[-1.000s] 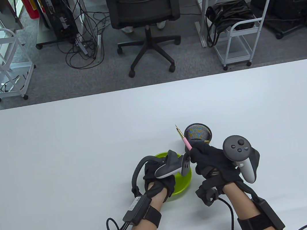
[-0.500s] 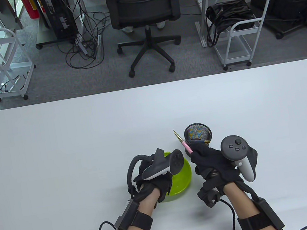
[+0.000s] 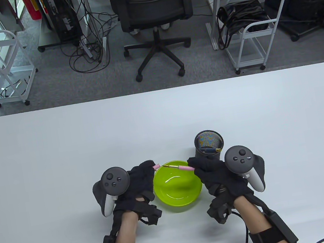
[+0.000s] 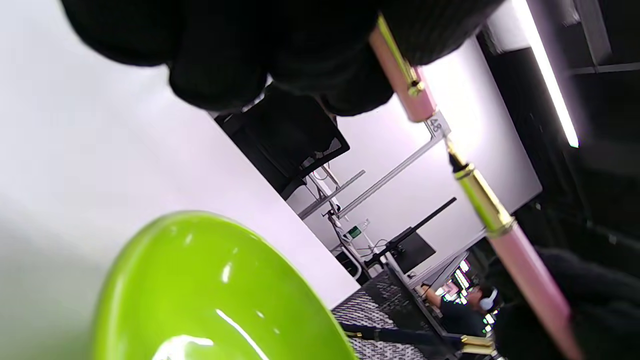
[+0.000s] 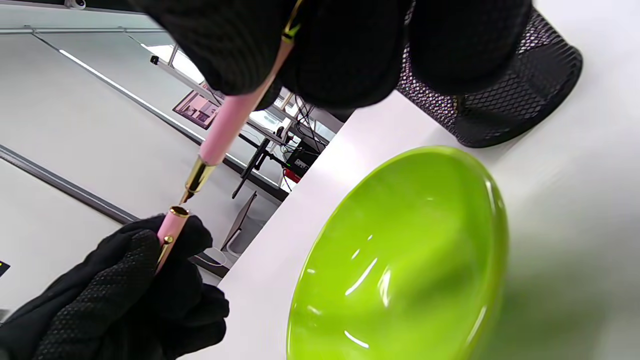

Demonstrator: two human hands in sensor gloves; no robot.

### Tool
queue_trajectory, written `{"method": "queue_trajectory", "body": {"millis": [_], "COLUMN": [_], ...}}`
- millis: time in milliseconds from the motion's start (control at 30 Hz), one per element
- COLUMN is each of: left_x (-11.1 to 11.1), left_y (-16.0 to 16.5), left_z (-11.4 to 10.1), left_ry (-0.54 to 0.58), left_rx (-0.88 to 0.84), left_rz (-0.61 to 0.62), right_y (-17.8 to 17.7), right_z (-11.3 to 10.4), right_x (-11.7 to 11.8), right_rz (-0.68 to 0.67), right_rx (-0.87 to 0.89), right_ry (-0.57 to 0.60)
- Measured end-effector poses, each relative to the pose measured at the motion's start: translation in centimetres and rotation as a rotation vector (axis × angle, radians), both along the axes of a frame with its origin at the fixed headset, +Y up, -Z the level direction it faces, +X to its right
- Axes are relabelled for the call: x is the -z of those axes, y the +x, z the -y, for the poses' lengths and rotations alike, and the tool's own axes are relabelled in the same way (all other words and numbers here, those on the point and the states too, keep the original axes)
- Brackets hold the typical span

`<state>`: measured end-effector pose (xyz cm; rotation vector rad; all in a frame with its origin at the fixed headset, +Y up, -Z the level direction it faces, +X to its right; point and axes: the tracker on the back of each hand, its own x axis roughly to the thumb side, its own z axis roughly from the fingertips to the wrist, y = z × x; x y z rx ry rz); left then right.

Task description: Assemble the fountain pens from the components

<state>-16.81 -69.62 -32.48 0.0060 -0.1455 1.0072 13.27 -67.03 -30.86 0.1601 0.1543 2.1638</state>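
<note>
My right hand [image 3: 209, 169] grips a pink fountain pen body [image 3: 184, 167] with a gold section and nib [image 5: 197, 178], pointing left over the green bowl [image 3: 180, 198]. My left hand [image 3: 141, 177] grips a pink pen cap [image 3: 155, 167] with a gold clip [image 4: 400, 60], its open end facing the nib. The nib tip sits right at the cap's mouth [image 5: 177, 212]. Both parts show in the left wrist view, the cap [image 4: 405, 85] above the pen body [image 4: 520, 265]. The bowl looks empty in all views [image 5: 400, 260] [image 4: 210, 300].
A black mesh pen cup [image 3: 208, 144] stands just behind my right hand, with a dark pen with gold trim [image 3: 211, 150] in it; the cup also shows in the right wrist view [image 5: 500, 105]. The white table [image 3: 62, 149] spreads around. An office chair [image 3: 152, 12] stands beyond the far edge.
My left hand came out of the bowl and rolled over to the left, now gripping the pink cap. My right hand swung the pen from pointing up-left down to level, nib toward the cap.
</note>
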Motion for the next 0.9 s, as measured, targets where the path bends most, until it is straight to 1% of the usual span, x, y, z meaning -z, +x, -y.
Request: {"method": "queue_trajectory", "body": {"millis": [100, 300, 400, 500, 767, 900], "left_x": [0.13, 0.08, 0.06, 0.0, -0.11, -0.16], "left_y": [-0.57, -0.37, -0.49, -0.53, -0.25, -0.17], "left_z": [0.41, 0.1, 0.16, 0.21, 0.35, 0.43], "left_ry": [-0.022, -0.007, -0.018, -0.022, -0.042, -0.046], "left_rx": [-0.064, -0.009, 0.009, 0.016, 0.025, 0.021], "left_rz": [-0.001, 0.014, 0.017, 0.011, 0.041, 0.043], "right_y": [-0.3, -0.57, -0.53, -0.52, -0.46, -0.62], "right_z": [0.1, 0.32, 0.37, 0.41, 0.43, 0.57], "right_x": [-0.11, -0.2, -0.19, -0.19, -0.17, -0.1], "right_rz": [-0.017, -0.012, -0.005, -0.003, 0.001, -0.02], "right_rx": [-0.011, -0.027, -0.025, -0.025, -0.024, -0.028], "right_ry": [0.007, 0.014, 0.016, 0.014, 0.02, 0.014]}}
